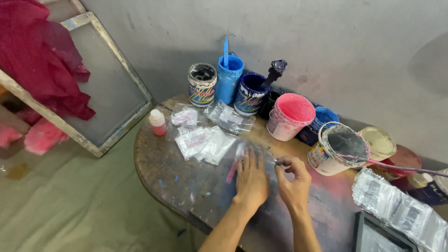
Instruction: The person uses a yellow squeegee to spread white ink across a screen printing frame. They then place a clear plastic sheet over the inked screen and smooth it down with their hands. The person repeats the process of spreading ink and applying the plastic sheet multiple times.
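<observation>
**Flattening a clear bag on the counter**

Right now my left hand (pixel 252 179) lies flat, fingers (pixel 247 158) spread, pressing a small clear plastic bag (pixel 247 151) against the paint-stained counter (pixel 163 172). My right hand (pixel 294 179) sits just beside it, fingers curled and pinched at the bag's right edge. I judge this the smoothing step; next calls for keeping the pinch steady. More clear bags (pixel 205 142) lie farther left, paint tubs (pixel 291 114) along the far wall.

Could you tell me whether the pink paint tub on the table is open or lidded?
Open: the pink paint tub has no lid, and its pink contents show from above.
</observation>
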